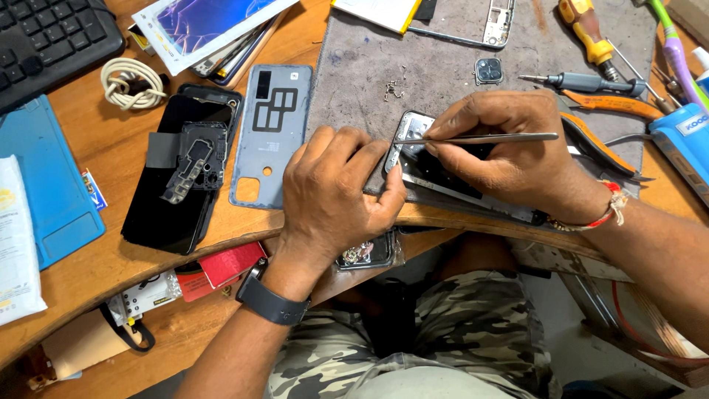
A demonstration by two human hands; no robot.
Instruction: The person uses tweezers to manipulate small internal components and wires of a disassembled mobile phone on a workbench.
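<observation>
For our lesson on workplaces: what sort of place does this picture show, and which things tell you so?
Most likely a phone repair bench. An opened black phone lies on a grey work mat, a detached grey-blue back cover sits beside it, and the right hand holds thin metal tweezers.

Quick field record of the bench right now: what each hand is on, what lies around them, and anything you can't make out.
Left hand: pressing on the near end of the opened phone, steadying it
Right hand: holding metal tweezers, tips at the phone's top corner
Work surface: grey mat on a wooden desk
Left of mat: grey back cover, black screen panel with a plastic frame on it
On mat: small heap of screws, camera module
Far right: screwdrivers
Unclear: what the tweezer tips grip
</observation>
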